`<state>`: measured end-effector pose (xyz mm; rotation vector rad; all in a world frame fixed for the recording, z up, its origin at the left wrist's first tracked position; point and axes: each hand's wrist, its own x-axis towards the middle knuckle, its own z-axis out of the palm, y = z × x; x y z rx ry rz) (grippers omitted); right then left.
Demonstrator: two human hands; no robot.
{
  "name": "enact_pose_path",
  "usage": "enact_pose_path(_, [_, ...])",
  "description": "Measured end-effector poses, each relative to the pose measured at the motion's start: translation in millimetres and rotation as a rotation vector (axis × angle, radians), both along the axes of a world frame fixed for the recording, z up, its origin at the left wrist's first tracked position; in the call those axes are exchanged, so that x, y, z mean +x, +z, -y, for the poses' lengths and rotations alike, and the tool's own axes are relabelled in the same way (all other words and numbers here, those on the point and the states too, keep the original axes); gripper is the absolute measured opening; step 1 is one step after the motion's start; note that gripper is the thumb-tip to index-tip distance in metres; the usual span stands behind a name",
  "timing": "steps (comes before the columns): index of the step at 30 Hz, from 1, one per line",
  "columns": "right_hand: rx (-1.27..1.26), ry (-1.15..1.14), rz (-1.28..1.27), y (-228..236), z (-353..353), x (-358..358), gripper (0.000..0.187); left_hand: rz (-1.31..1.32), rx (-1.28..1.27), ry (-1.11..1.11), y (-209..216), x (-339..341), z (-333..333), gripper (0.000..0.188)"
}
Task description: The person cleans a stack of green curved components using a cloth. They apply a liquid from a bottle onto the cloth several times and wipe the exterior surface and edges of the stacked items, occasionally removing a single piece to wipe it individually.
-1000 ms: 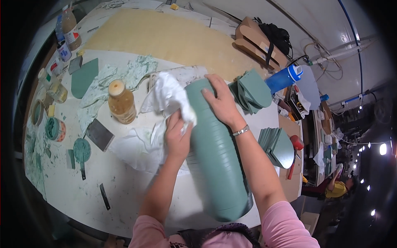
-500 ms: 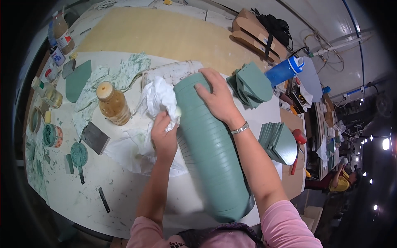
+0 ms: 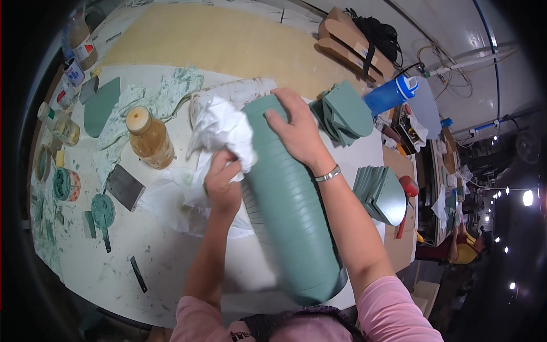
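A long sage-green cylinder (image 3: 288,216) with ribbed bands lies lengthwise on the table in front of me, its near end close to my body. My left hand (image 3: 223,185) is closed on a crumpled white cloth (image 3: 227,128), whose bunched top touches or nearly touches the cylinder's left side near the far end. Across the far end of the cylinder lies my right hand (image 3: 297,134), fingers bent over the edge and thumb apart on the top. Behind the cloth is a stained white block or roll (image 3: 250,88). White sheeting (image 3: 171,199) is spread beneath my left hand.
To the left stand a jar of amber liquid (image 3: 149,139), a grey block (image 3: 125,187), a round green-smeared piece (image 3: 103,210), an open tub (image 3: 66,185) and a dark blade (image 3: 138,273). On the right are stacked green plates (image 3: 382,194), a red mallet (image 3: 408,186) and a blue bottle (image 3: 390,97).
The white cloth has lifted and bunched up higher along the cylinder's left side with my left hand. The right hand keeps its place on the far end. The whole view has shifted slightly.
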<state>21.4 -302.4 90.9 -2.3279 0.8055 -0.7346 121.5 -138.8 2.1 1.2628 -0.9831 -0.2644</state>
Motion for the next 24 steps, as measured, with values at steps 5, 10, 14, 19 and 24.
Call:
enact_pose_path(5, [-0.015, -0.019, -0.012, 1.7, 3.9, -2.6, 0.051, 0.295, 0.041, -0.033, 20.6, 6.9, 5.1, 0.036])
enact_pose_path(10, [0.002, -0.001, 0.014, -1.0, 4.1, 0.1, 0.05, 0.267, -0.084, 0.023, -8.9, 14.4, 3.1, 0.03])
enact_pose_path(14, [-0.016, -0.018, -0.001, 1.1, 5.1, 2.0, 0.05, 0.431, -0.035, -0.132, 32.0, 29.9, 22.6, 0.029])
enact_pose_path(19, [0.017, -0.019, -0.016, 1.9, 7.3, -3.1, 0.051, 0.345, -0.095, -0.047, -3.2, 27.5, 9.4, 0.031])
enact_pose_path(24, [0.023, -0.008, -0.02, 0.6, 4.3, 5.7, 0.051, 0.363, -0.041, -0.205, 29.5, 34.3, 24.0, 0.028])
